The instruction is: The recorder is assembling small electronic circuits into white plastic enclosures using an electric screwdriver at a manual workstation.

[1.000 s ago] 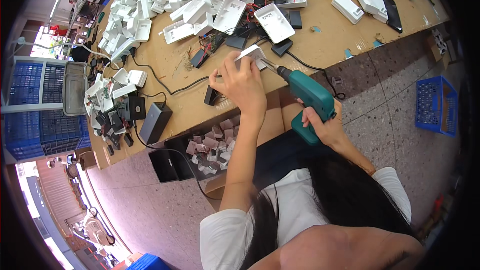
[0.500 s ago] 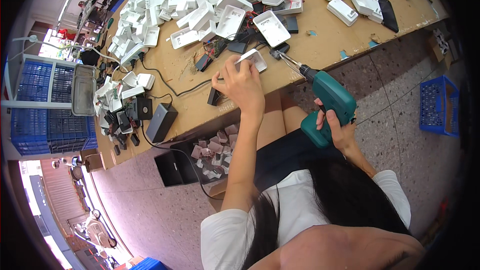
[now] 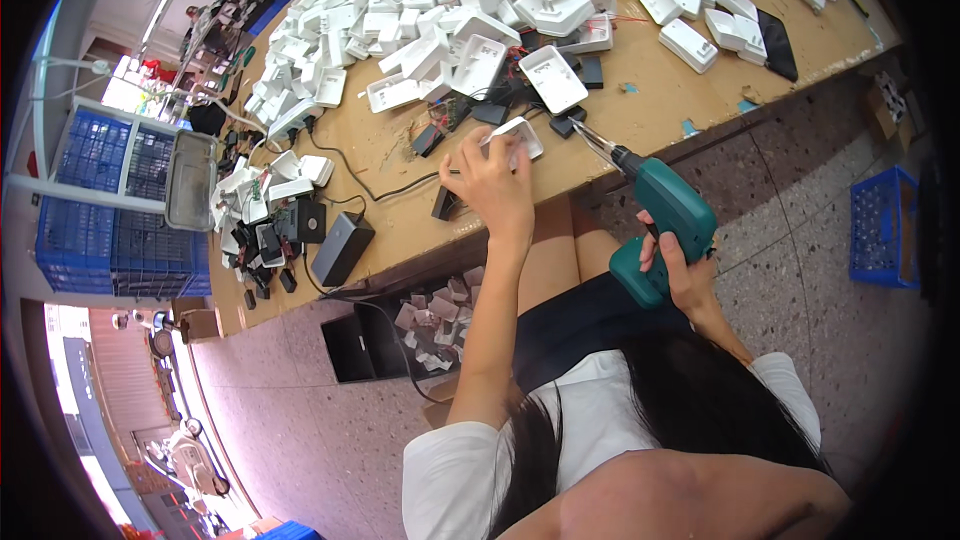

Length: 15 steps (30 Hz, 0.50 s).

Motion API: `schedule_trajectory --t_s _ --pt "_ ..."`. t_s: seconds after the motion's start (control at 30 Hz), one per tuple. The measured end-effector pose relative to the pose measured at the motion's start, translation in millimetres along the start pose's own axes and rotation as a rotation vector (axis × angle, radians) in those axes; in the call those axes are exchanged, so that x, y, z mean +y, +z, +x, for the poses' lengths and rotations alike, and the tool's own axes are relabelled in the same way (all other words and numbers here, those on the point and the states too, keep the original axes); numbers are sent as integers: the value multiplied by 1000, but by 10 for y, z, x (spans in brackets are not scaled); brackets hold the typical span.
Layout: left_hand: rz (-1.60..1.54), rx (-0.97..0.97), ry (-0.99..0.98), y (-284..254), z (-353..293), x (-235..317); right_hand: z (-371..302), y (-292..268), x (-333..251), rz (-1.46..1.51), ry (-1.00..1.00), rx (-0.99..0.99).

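Observation:
My left hand (image 3: 490, 186) is closed around a white plastic housing (image 3: 526, 138), a shallow shell, just above the near part of the workbench. Its fingers hide part of the shell. A small black block (image 3: 443, 203) lies beside this hand. In my right hand (image 3: 682, 268) is a teal cordless drill (image 3: 676, 198), gripped by its handle, its long bit pointing up and left over the bench edge. Close to the bit's tip, a black box (image 3: 566, 122) rests on the bench, below an open white shell (image 3: 553, 80).
White housings (image 3: 400, 15) are heaped across the far bench (image 3: 640, 105). A black phone-like slab (image 3: 776, 46) lies at right. Black adapters (image 3: 342, 250) and cables sit at left. Under the bench edge stands a black bin (image 3: 360, 345) of scraps; a blue crate (image 3: 884, 230) is on the floor.
The whole view has shifted slightly. The drill's tip has moved a little right, away from the white housing. Both hands keep their holds.

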<state>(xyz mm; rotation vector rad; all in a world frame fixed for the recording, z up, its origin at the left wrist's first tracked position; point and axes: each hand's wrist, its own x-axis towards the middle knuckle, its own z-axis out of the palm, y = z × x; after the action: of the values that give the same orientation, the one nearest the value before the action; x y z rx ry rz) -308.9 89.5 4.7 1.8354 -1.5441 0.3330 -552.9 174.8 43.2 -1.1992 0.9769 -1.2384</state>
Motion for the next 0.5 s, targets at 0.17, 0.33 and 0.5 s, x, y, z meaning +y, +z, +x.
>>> schedule_trajectory --t_s 0.17,0.33,0.5 --pt "-52 0 7 -600 129 -241 -162 261 -95 62 -30 16" --pt "-132 -397 -121 -1137 420 -886 -239 548 -208 4 -35 -37" --pt "-509 -533 -503 -1943 1195 -1797 -85 594 -336 27 -64 -48"
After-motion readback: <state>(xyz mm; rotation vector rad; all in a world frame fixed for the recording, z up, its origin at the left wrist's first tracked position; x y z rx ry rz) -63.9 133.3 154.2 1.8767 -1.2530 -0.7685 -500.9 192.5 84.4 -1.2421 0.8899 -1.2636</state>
